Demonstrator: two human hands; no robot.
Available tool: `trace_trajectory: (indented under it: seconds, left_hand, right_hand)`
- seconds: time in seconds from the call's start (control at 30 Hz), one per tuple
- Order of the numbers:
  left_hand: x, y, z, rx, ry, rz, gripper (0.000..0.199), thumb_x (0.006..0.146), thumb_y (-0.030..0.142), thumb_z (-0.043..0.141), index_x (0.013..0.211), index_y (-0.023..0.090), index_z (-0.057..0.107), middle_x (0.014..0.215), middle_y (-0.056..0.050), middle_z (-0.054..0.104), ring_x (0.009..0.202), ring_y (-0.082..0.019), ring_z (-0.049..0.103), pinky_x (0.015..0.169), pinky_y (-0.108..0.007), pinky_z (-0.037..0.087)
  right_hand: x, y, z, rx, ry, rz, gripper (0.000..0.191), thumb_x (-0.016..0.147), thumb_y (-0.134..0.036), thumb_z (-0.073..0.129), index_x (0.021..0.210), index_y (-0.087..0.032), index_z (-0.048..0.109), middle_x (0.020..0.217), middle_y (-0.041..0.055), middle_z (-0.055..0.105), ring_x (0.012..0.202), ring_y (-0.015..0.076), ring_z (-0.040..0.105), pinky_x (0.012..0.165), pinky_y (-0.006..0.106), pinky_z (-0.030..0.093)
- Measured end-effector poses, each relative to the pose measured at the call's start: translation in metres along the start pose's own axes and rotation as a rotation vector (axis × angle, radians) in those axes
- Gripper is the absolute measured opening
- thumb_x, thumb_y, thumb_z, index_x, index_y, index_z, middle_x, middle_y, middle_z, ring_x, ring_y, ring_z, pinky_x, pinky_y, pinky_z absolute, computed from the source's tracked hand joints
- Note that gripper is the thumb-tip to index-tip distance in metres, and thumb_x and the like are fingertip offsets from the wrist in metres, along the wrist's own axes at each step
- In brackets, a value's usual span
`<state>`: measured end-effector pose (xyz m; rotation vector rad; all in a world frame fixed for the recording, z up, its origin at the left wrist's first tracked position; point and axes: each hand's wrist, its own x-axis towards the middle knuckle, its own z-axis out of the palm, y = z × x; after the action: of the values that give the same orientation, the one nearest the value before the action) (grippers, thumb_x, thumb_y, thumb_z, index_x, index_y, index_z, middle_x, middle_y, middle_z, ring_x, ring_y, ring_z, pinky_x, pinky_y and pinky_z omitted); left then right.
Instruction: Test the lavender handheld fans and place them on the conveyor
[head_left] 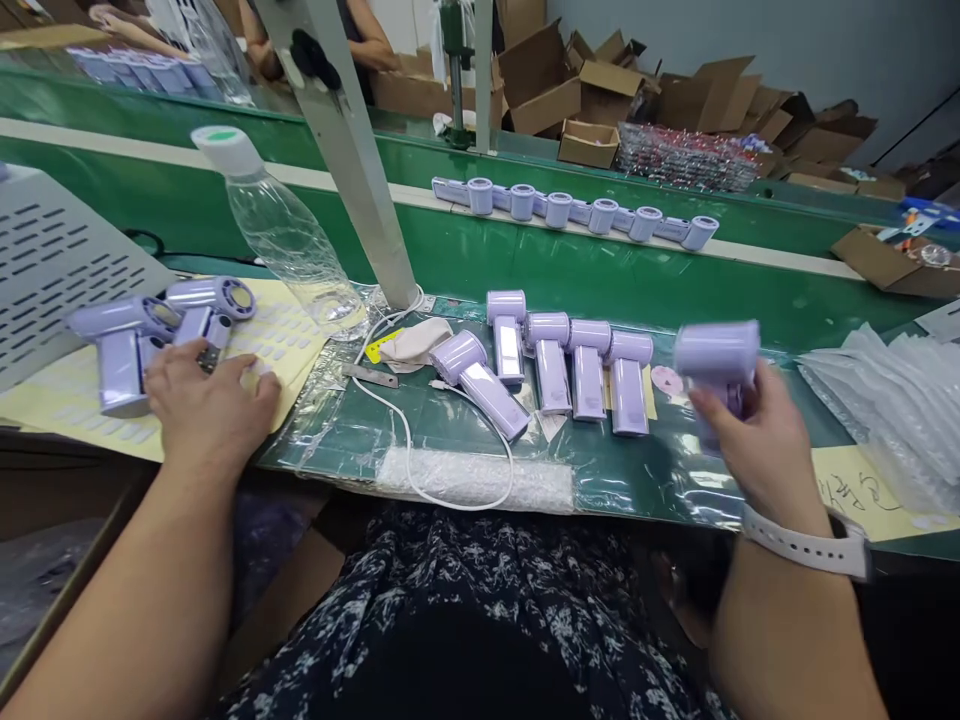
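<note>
My right hand (757, 440) grips a lavender handheld fan (716, 350) by its handle, lifted at the right side of the bench and slightly blurred. On the left, my left hand (214, 400) lies with its fingers spread over the yellow label sheet (296, 345), its fingertips by the handle of a lavender fan (210, 298). Whether they touch that handle I cannot tell. Another fan (124, 350) sits just left of that hand. Between my hands, several more fans (555, 375) lie in a row, with one tilted fan (480, 385) at their left end.
A tilted clear bottle (281, 230) stands by a metal post (349, 150). A white cable (409, 430) loops over bubble wrap (476, 478). Behind, a conveyor (780, 260) carries a line of fans (559, 210). Plastic bags (892, 410) are piled at right. Other people work across the line.
</note>
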<state>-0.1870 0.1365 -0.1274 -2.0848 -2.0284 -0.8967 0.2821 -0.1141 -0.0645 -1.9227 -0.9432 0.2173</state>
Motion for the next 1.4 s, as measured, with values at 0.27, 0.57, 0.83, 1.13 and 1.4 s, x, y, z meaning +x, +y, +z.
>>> trace_trajectory:
  seconds: [0.27,0.57,0.83,1.13,1.4]
  left_hand:
    - [0.0,0.002,-0.006,-0.061,0.039,0.049,0.03,0.085,0.036,0.066,0.101,0.011,0.07,0.155,-0.022,0.048,0.15,-0.049,0.036,0.123,-0.067,0.027]
    - [-0.057,0.069,-0.05,-0.571,-0.184,0.217,0.031,0.093,0.049,0.061,0.106,0.023,0.071,0.087,-0.003,0.074,0.078,-0.022,0.072,0.076,-0.039,0.062]
    - [-0.103,0.164,-0.035,-1.767,-0.926,0.055,0.08,0.078,0.077,0.073,0.137,0.024,0.062,0.136,-0.018,0.07,0.126,-0.033,0.069,0.104,-0.049,0.059]
    - [-0.091,0.093,-0.036,-1.746,-0.56,-0.394,0.073,0.064,0.091,0.071,0.085,0.021,0.068,0.093,-0.01,0.08,0.09,-0.033,0.078,0.079,-0.049,0.067]
    - [-0.067,0.081,-0.053,-1.517,-0.312,-0.327,0.09,0.08,0.099,0.008,0.09,0.024,0.056,0.107,-0.012,0.077,0.108,-0.032,0.075,0.078,-0.048,0.065]
  right_hand:
    - [0.006,0.025,0.005,-0.32,0.12,-0.107,0.026,0.095,-0.042,0.058,0.109,-0.022,0.066,0.123,0.025,0.062,0.125,0.0433,0.054,0.094,0.06,0.043]
    - [0.031,-0.009,0.094,-0.385,-0.133,-0.116,0.046,0.076,-0.05,0.073,0.093,-0.008,0.078,0.155,0.0348,0.042,0.14,0.0517,0.046,0.114,0.061,0.038]
    - [-0.063,-0.075,0.107,-0.217,-0.158,-0.513,0.049,0.089,-0.055,0.066,0.115,-0.016,0.077,0.166,0.0231,0.039,0.146,0.0488,0.046,0.113,0.069,0.043]
    - [-0.035,-0.132,0.176,-0.25,-0.616,-0.801,0.023,0.098,-0.016,0.056,0.101,-0.016,0.078,0.138,0.0194,0.069,0.134,0.0382,0.061,0.114,0.063,0.047]
    - [-0.057,-0.131,0.198,-0.175,-0.738,-0.779,0.026,0.101,-0.012,0.047,0.084,-0.018,0.067,0.113,0.0195,0.075,0.113,0.0346,0.07,0.098,0.054,0.056]
